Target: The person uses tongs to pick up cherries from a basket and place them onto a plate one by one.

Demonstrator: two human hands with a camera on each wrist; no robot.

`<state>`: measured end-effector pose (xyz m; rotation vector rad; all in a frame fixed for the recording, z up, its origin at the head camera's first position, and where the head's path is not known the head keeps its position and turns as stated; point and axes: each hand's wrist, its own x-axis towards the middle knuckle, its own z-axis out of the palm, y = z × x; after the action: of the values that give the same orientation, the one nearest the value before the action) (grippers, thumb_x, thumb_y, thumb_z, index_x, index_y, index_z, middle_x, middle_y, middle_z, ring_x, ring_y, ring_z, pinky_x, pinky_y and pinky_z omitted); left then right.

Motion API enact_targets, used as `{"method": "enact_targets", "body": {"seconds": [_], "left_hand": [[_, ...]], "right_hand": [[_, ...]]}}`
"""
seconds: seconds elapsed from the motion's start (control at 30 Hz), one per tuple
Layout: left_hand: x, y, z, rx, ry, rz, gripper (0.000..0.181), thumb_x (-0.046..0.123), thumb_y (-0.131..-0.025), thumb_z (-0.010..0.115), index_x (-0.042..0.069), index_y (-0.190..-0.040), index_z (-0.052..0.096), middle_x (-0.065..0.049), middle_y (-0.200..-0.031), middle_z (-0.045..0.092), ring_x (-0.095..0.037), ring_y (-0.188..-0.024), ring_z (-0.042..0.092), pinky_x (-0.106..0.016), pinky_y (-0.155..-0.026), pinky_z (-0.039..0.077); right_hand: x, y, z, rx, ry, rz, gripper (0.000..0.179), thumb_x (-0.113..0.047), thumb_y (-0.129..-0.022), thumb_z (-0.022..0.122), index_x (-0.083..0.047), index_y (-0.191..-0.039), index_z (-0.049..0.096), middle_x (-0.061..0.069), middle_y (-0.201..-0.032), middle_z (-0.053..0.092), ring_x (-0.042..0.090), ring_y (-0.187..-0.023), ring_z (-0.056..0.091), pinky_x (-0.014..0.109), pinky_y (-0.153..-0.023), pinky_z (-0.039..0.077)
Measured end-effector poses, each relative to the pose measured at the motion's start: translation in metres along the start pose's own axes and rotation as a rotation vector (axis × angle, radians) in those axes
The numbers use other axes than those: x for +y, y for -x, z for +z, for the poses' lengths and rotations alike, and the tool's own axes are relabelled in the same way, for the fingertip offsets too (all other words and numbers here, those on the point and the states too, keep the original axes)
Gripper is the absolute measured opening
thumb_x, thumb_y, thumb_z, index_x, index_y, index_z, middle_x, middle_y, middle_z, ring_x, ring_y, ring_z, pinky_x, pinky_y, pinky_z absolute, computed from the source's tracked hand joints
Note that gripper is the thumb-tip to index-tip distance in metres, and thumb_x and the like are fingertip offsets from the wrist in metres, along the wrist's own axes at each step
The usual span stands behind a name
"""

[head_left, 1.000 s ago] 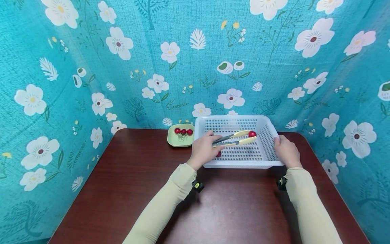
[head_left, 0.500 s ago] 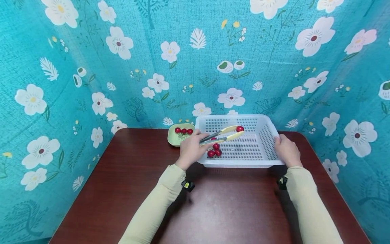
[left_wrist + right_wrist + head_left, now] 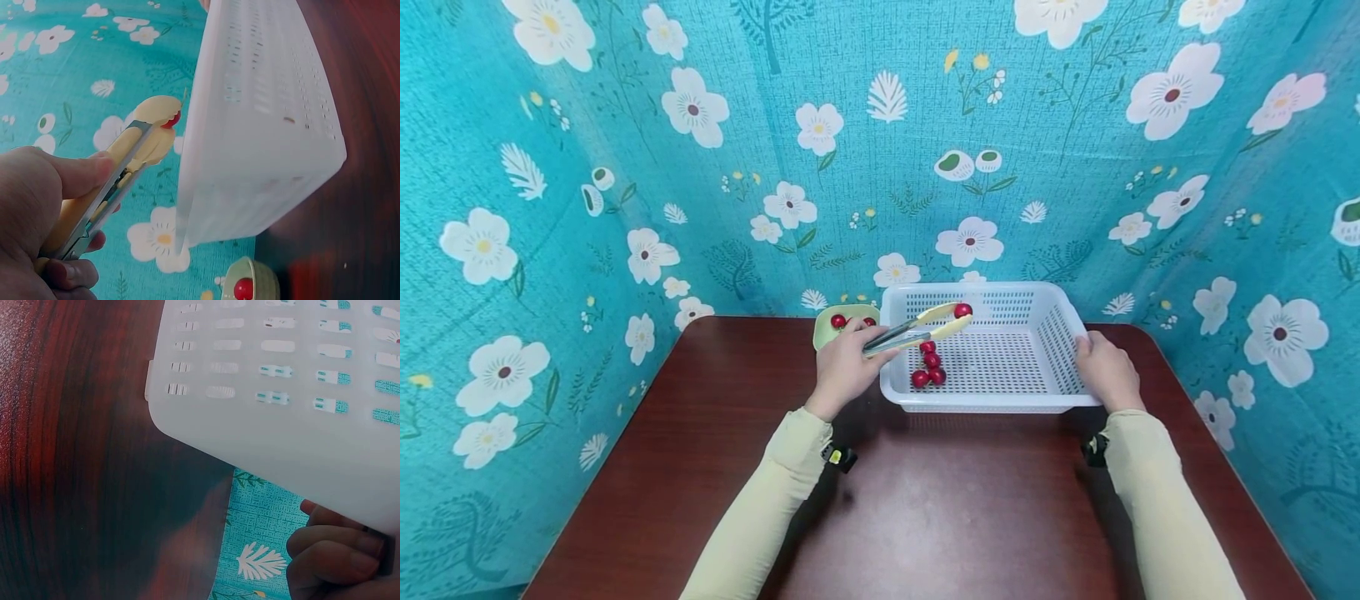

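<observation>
My left hand (image 3: 842,368) grips a pair of tongs (image 3: 891,335) with cream-coloured tips. Between those tips sits a red cherry (image 3: 963,310), raised above the left part of a white perforated basket (image 3: 985,403). In the left wrist view the cherry (image 3: 171,119) shows between the tong heads (image 3: 157,110), beside the basket wall (image 3: 250,144). Several more cherries (image 3: 932,361) lie inside the basket near its left end. My right hand (image 3: 1105,372) holds the basket's right rim; in the right wrist view its curled fingers (image 3: 334,547) are under the rim.
A small light-green dish (image 3: 822,335) with red cherries (image 3: 838,321) stands left of the basket, partly hidden behind my left hand. The dark brown table (image 3: 730,400) ends at the back against a blue flowered curtain (image 3: 850,167).
My left hand has moved left with the tongs and the cherry, uncovering the cherries in the basket and now covering part of the green dish. My right hand has stayed on the basket rim.
</observation>
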<state>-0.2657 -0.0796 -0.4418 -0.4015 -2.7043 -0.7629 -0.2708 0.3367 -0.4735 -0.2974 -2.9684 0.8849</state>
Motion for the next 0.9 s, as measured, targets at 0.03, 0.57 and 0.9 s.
{"method": "enact_targets", "body": {"seconds": [0.03,0.57,0.9], "left_hand": [[-0.002,0.001,-0.001,0.003,0.0,-0.007,0.046,0.05,-0.089,0.079,0.023,-0.126,0.076,0.0,-0.101,0.064,-0.015,-0.08,0.058,-0.035,-0.065,0.048],[-0.028,0.012,-0.022,0.058,-0.015,-0.055,0.044,0.044,-0.089,0.081,0.025,-0.128,0.075,-0.002,-0.107,0.065,-0.02,-0.081,0.061,-0.042,-0.067,0.05],[-0.046,0.018,-0.038,0.088,-0.014,-0.081,0.046,0.046,-0.091,0.078,0.022,-0.13,0.074,-0.004,-0.114,0.066,-0.022,-0.083,0.064,-0.044,-0.066,0.05]], "right_hand": [[0.0,0.0,0.0,0.0,0.003,0.0,0.055,-0.037,-0.113,0.031,0.007,-0.143,0.042,0.035,-0.118,0.062,0.045,-0.094,0.066,0.062,-0.077,0.052],[0.001,-0.002,0.001,-0.003,0.0,0.002,0.056,-0.038,-0.113,0.031,0.007,-0.144,0.041,0.034,-0.118,0.062,0.045,-0.094,0.066,0.06,-0.076,0.052],[0.002,-0.002,0.001,-0.004,-0.009,0.006,0.057,-0.039,-0.113,0.032,0.007,-0.145,0.04,0.035,-0.119,0.061,0.046,-0.095,0.066,0.062,-0.077,0.053]]}}
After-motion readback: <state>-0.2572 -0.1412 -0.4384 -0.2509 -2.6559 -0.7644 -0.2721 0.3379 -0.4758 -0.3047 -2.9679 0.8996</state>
